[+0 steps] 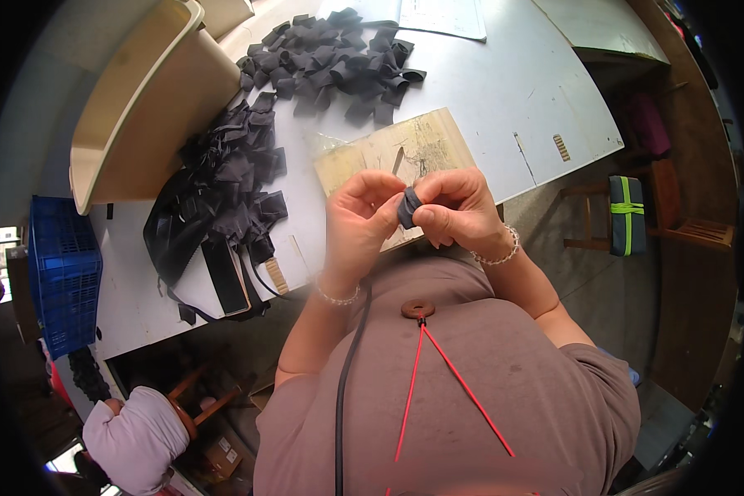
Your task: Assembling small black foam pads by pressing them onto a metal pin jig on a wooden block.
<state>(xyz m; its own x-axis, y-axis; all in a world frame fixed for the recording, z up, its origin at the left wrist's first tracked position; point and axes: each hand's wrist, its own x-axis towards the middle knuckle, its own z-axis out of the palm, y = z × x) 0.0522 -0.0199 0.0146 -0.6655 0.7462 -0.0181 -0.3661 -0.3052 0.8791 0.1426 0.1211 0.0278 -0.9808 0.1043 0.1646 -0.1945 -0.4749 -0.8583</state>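
A brown shirt point(471, 372) is closest, with a ring-shaped pendant point(409, 311) on a red cord against it. Beyond, the left hand point(362, 208) and right hand point(463, 207) both pinch one small dark cloth point(406, 212) between thumb and fingers, above the desk's point(504, 91) near edge. Under them a worn board point(438, 136) lies by that edge. Black strips point(231, 165) heap toward the desk's left side, more pieces point(339, 66) near its far edge. A beige bin point(153, 107) stands at the left edge.
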